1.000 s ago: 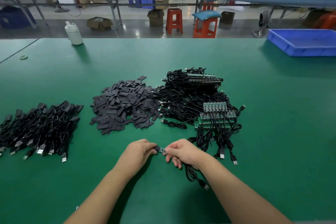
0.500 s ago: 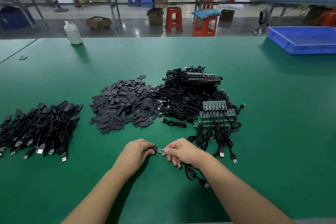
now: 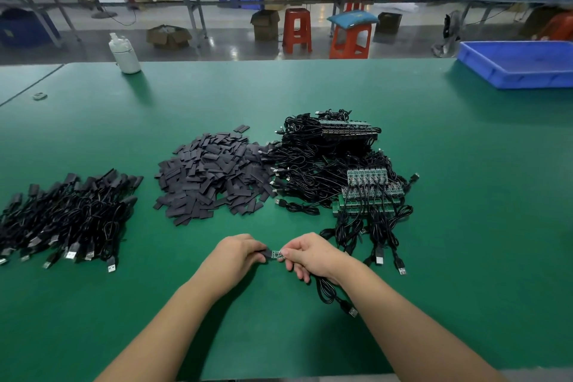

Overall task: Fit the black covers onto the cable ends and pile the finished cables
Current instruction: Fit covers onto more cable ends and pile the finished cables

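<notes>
Both hands meet low in the frame's centre: left hand (image 3: 237,256) pinches a black cover (image 3: 264,254), right hand (image 3: 313,256) pinches the cable end (image 3: 277,254). Cover lies left of the board, both long axes running left-right in line.

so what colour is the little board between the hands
Green, with tiny pale parts on it; the board shows in the head view, its left end going into a black cover.

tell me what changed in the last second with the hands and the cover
Little changed. The left hand still holds the black cover, the right hand still pinches the cable's green board, and the board end still shows between them. Neither grip let go. The three piles have not moved.
</notes>
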`<state>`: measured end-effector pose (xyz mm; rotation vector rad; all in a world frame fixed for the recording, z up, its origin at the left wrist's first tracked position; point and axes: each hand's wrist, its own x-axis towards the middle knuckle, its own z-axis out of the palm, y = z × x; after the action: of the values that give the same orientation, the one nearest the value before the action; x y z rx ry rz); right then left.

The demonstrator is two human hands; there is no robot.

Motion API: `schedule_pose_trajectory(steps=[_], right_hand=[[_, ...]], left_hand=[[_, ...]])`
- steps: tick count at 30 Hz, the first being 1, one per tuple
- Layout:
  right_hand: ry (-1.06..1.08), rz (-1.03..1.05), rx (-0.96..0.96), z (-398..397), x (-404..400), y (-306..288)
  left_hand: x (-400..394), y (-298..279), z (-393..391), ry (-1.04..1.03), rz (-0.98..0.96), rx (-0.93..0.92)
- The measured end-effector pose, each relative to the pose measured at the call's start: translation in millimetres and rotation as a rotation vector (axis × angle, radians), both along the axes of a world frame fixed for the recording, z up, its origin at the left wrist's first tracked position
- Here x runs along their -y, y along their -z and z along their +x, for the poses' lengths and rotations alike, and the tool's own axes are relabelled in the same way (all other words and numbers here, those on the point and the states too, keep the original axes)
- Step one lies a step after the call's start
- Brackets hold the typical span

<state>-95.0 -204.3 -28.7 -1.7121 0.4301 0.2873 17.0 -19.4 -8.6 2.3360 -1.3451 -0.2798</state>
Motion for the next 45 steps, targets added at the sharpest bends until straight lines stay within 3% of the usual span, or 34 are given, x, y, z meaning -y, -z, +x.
schedule_pose_trajectory(steps=[11,18,24,29,39,45], right_hand=[[0.026,0.038,0.009,-0.8,-1.7,-0.9],[0.054,0.09,0.038,-1.7,-1.8,2.1],[0.0,0.019,0.045,-1.2,-2.5,4.7],[0.054,0.092,0.048,-0.3,-2.5,6.4],[0.051,0.081,0.037,-0.2,-3.0,5.9],[0.038,0.078,0.033,-0.9,-2.2,4.9]], left_hand=[[11.9,1.4,-11.2,0.052,0.008,0.052],[12.0,0.6,-19.0,-0.04,-0.137,0.004],[16.6,0.5,-23.2,0.013,-0.047,0.02],[20.8,-0.6,-23.2,-0.008,-0.017,0.061],[17.2,5.8,-32.0,-0.027,-0.22,0.057],[19.6,9.0,-30.8,0.013,-0.182,0.086]])
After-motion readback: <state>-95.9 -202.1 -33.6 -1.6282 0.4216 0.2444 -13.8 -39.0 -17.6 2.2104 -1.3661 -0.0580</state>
